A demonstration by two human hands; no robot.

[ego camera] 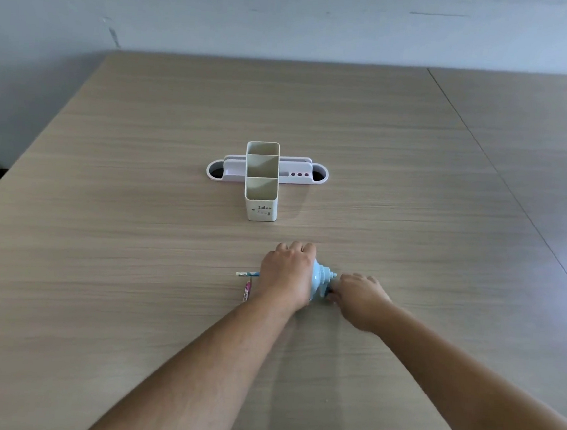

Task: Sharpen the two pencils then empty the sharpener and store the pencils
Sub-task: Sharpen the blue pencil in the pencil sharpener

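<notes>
My left hand (285, 276) clamps the blue sharpener (320, 283) on the surface (130, 304). My right hand (358, 298) pinches its crank; I see 2 pencils (247, 274) just left.

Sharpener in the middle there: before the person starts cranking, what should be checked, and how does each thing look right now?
1. Left hand steadying the blue sharpener: ok.
2. Right hand at the crank side: ok; the grip itself is hidden.
3. Blue pencil seated in the sharpener: cannot tell, the hand covers its tip.
4. Pink pencil within reach on the table: ok.
5. Pencil holder upright, compartments free: ok.
</notes>
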